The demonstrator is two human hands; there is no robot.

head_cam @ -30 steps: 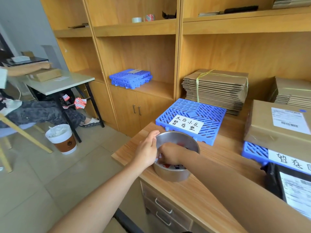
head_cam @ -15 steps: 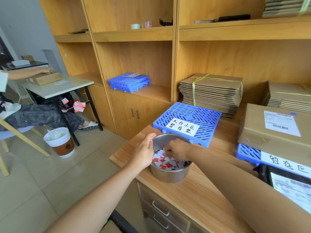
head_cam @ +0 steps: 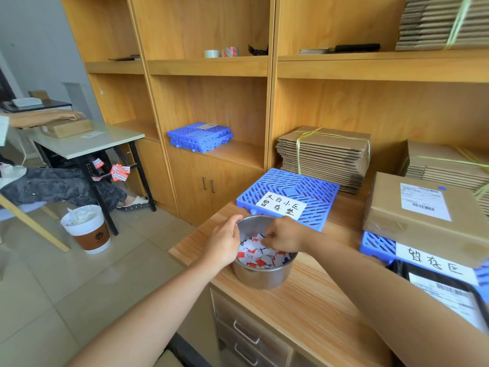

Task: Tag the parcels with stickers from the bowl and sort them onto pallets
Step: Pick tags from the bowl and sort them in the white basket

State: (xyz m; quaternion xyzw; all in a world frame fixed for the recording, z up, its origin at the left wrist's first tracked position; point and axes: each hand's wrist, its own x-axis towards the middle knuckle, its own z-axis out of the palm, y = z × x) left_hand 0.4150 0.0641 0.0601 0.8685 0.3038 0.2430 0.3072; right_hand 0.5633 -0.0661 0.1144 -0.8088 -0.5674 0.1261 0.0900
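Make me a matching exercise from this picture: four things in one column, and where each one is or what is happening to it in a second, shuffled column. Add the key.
Things
1. metal bowl
2. stickers
3. brown parcel
4. tape rolls

Places or states
A. lies on the blue pallet at the right
B. stand on the upper shelf
C. the left hand grips its rim
D. lie in a heap, and the right hand pinches at them

Pairs: 1-C, 2-D, 3-A, 4-B
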